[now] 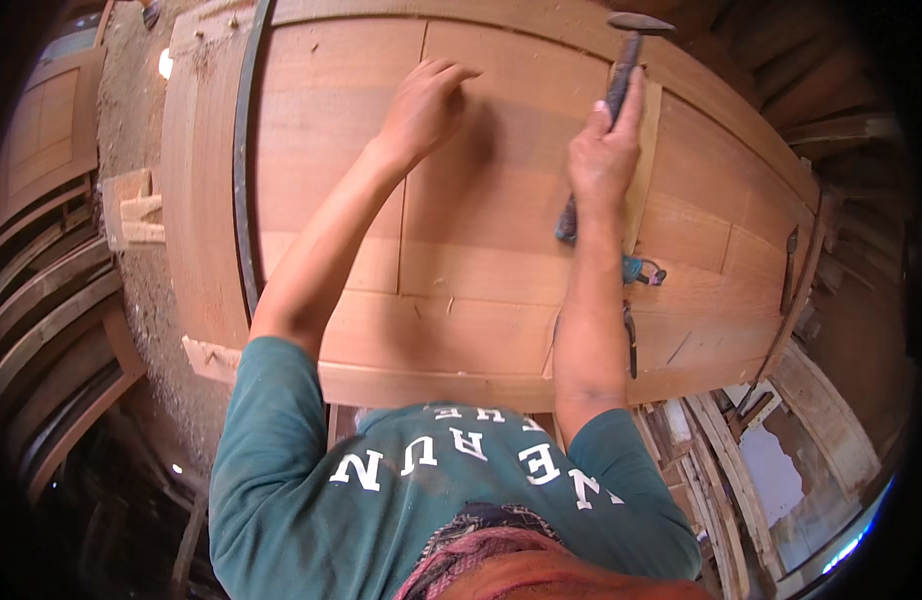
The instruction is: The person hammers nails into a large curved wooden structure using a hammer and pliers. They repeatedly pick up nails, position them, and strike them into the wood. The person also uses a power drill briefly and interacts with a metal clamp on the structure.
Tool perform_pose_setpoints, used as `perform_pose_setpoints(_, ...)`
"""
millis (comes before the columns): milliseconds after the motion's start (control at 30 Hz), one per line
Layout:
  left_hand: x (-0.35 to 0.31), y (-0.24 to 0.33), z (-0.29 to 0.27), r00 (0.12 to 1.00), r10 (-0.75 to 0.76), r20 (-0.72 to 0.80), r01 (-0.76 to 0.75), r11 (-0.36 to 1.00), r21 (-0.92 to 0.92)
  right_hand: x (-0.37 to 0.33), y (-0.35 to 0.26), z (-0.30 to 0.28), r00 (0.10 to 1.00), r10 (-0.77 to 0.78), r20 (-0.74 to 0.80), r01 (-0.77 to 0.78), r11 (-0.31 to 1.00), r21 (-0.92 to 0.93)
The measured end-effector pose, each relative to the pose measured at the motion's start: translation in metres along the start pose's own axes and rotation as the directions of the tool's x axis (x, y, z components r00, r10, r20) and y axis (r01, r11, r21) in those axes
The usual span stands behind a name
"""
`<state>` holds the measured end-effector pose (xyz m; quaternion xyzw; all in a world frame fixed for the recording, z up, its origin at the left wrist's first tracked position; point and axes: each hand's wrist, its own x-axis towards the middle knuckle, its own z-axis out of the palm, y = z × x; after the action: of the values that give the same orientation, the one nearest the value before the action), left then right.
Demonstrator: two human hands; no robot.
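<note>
My right hand [603,165] grips a hammer [621,85] by its dark handle, the index finger stretched along it. The hammer's head is raised at the far side, and the blue handle end shows below my wrist. Over the panelled wooden door [331,170], my left hand [431,105] hovers with fingers curled together, back of the hand upward. Anything between those fingers is too small or hidden to make out. A pale wooden strip [645,170] lies on the door beside my right hand.
A blue-handled tool [636,270] and a dark tool resembling pliers [631,340] lie beside my right forearm. A thin tool [789,265] rests near the door's right end. A dark metal bar [245,150] crosses the left end. Stacked timber [56,270] stands at left.
</note>
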<state>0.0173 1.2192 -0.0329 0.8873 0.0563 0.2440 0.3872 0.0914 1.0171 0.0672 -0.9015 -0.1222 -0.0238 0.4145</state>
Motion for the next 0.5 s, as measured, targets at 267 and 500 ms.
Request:
perform_pose_setpoints(267, -0.233, 0.116, -0.066, 0.884, -0.399, 0.245, 0.403, 0.915, 0.035, -0.057, 0.011, -0.047, 0.945, 0.182, 0.272, -0.219, 0.969, 0.112)
perform_pose_setpoints(500, -0.292, 0.132, -0.085, 0.859, -0.306, 0.411, 0.324, 0.946, 0.026, -0.099, 0.004, -0.074, 0.886, 0.091, 0.454, -0.165, 0.978, 0.125)
